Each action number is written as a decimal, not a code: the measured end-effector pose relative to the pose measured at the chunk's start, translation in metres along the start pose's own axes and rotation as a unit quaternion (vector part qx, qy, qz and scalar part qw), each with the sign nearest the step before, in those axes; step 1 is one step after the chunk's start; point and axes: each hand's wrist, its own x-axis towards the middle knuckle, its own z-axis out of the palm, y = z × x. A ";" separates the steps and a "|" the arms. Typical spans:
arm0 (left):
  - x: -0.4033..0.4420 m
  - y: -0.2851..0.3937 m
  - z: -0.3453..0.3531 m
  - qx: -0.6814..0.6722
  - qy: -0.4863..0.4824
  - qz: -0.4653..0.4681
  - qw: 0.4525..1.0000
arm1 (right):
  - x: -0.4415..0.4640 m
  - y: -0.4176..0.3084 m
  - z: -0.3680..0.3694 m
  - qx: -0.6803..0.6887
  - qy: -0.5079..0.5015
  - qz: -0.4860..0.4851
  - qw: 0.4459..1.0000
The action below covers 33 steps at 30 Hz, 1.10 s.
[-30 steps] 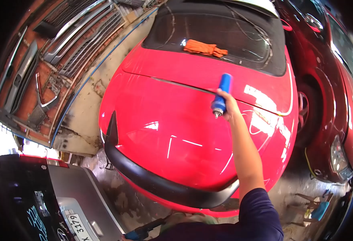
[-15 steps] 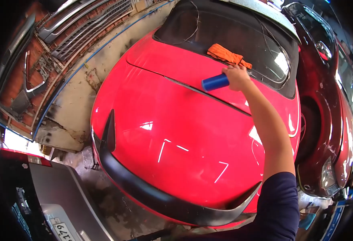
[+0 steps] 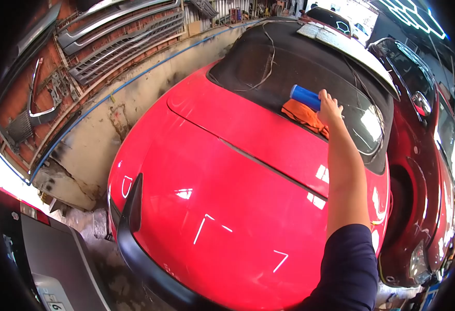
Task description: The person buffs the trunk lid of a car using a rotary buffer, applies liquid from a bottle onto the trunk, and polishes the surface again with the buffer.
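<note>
My right hand (image 3: 330, 107) reaches far forward over the red car (image 3: 222, 192), its fingers closed around one end of a blue cylindrical container (image 3: 305, 97). The container is tilted nearly on its side, its free end pointing left, over the dark rear window (image 3: 310, 70). Just below it a crumpled orange cloth (image 3: 304, 116) lies at the lower edge of that window. Whether container and cloth touch, I cannot tell. My left hand is out of view.
A black spoiler (image 3: 150, 269) curves along the near edge of the red panel. A dark red car (image 3: 419, 197) stands close on the right, a grey vehicle (image 3: 56, 254) at lower left. Car parts, including a grille (image 3: 129, 46), hang along the left wall (image 3: 103, 124).
My right hand has moved the blue container farther up the car, from over the red panel to above the orange cloth. The camera view has tilted up, showing more of the workshop behind.
</note>
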 end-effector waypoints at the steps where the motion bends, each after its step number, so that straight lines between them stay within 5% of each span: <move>1: -0.001 0.000 0.006 0.001 0.000 0.001 1.000 | 0.008 0.003 0.014 -0.019 0.042 -0.009 0.999; 3: -0.004 0.001 0.016 0.001 0.003 0.000 1.000 | 0.025 0.008 0.045 -0.057 0.124 -0.022 0.990; 11: -0.014 -0.004 0.041 0.015 -0.001 -0.008 1.000 | -0.022 0.024 0.103 -0.039 0.026 0.017 0.999; 17: -0.039 -0.002 0.023 0.004 -0.032 -0.011 0.999 | -0.197 0.032 0.101 0.116 0.107 -0.184 0.970; 20: -0.069 -0.002 -0.006 -0.009 -0.049 -0.008 0.999 | -0.345 0.038 0.076 0.258 0.043 -0.264 0.928; 27: -0.177 -0.014 -0.121 -0.051 -0.081 -0.014 0.995 | -0.674 0.010 -0.040 0.556 -0.172 -0.176 0.794; 29: -0.211 -0.019 -0.158 -0.078 -0.099 -0.018 0.992 | -0.735 -0.004 -0.064 0.580 -0.399 -0.108 0.702; 31: -0.241 -0.025 -0.195 -0.106 -0.134 -0.031 0.985 | -0.801 -0.023 -0.041 0.586 -0.392 -0.256 0.661; 33: -0.273 -0.026 -0.218 -0.136 -0.184 -0.057 0.972 | -0.841 -0.037 -0.045 0.547 -0.468 -0.301 0.625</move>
